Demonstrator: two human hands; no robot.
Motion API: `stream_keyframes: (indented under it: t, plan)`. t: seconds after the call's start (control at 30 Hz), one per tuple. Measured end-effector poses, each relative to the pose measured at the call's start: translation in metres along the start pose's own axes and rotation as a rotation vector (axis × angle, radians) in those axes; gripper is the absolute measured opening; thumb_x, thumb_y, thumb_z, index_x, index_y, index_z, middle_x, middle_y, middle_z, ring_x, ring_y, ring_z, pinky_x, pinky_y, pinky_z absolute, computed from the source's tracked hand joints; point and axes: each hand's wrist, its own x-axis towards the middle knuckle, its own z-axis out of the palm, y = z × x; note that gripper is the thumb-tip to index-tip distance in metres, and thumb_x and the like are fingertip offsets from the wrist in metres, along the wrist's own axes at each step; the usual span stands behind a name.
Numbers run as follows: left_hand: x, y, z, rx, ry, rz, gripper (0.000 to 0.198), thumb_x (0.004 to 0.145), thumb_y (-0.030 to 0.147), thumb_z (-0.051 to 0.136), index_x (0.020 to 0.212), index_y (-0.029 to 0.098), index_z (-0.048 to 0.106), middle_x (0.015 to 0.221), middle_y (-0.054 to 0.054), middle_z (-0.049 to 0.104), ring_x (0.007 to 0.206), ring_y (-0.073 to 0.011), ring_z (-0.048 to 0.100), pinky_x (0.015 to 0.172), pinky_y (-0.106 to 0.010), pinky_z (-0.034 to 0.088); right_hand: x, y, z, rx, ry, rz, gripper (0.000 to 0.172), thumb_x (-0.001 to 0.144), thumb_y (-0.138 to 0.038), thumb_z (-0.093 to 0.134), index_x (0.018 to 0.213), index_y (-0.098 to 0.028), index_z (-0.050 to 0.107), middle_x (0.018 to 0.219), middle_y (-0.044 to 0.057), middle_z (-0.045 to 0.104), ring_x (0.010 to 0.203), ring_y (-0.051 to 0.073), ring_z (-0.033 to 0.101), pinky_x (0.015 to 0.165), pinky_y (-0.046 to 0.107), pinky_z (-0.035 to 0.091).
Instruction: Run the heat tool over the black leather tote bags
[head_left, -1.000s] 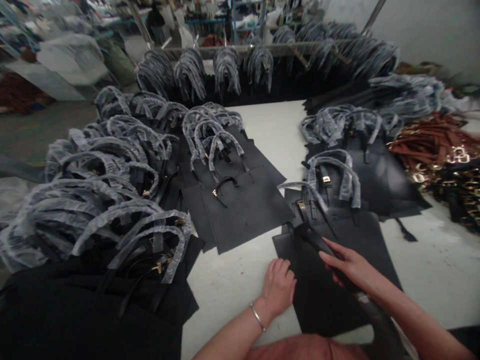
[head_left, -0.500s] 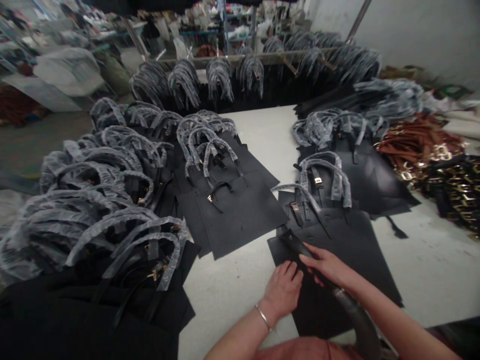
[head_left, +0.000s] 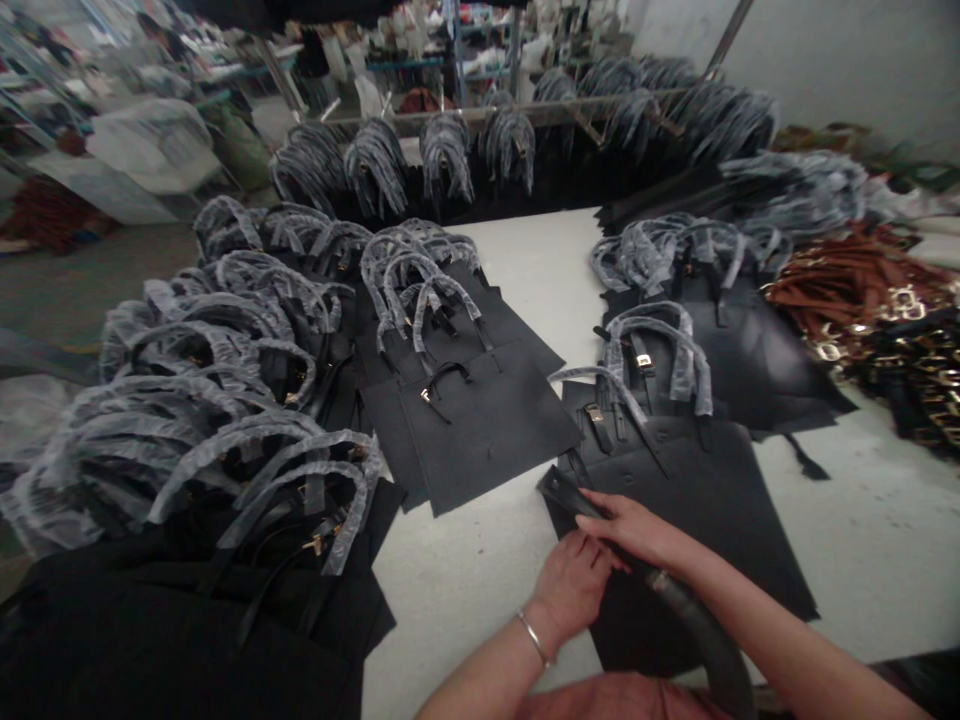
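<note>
Long black strap (head_left: 694, 615) sits over a black bag panel (head_left: 712, 500), lower right of centre. Its long axis runs diagonally: flat end points away from the person and leftward, the rest goes down-right under the right forearm, curving back toward the person's body near the bottom edge. Right hand (head_left: 630, 530) is closed on the strap near the flat end, thumb on top, fingers wrapped. Left hand (head_left: 574, 580) has curled fingers, right up against the strap and the right hand; cannot tell if it grips anything. Silver bracelet (head_left: 534, 640) on the left wrist.

Panel lies slanted on a pale table (head_left: 450, 570), more black pieces with plastic-wrapped handles beyond it. Middle stack (head_left: 487, 430) lies left of that, a buckled strip (head_left: 448, 378) on top. Big bag pile (head_left: 150, 620) at far left, wrapped handles up. Brown straps (head_left: 847, 275) with gold buckles at right, black buckled ones (head_left: 922, 390) nearer. Behind the table, a rack holds wrapped handle bundles (head_left: 446, 160); grey wall (head_left: 862, 70) right, cluttered workshop behind, blurry.
</note>
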Motion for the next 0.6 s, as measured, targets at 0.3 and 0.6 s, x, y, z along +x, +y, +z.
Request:
stream_keyframes:
  t: [0.3,0.6]
  plan:
    - [0.002,-0.003,0.008,-0.008,0.007,0.041,0.027,0.087,0.020,0.054,0.113,0.020,0.058,0.112,-0.006,0.062,0.112,-0.0248,0.051,0.105,-0.041,0.037,0.006,0.002,0.009,-0.138,0.111,-0.162,0.069,0.074,-0.039,0.065,0.135,-0.008,0.055,0.110,0.016,0.072,0.097,0.030,0.068,0.084,0.037,0.053]
    - [0.001,0.011,-0.015,-0.014,-0.046,-0.064,0.032,0.080,0.014,0.055,0.112,0.021,0.058,0.125,-0.007,0.056,0.113,-0.0263,0.049,0.098,-0.045,0.042,-0.043,0.029,-0.025,0.034,0.194,-0.128,0.070,0.082,-0.048,0.060,0.144,-0.019,0.043,0.075,0.000,0.071,0.051,0.016,0.064,0.048,0.026,0.049]
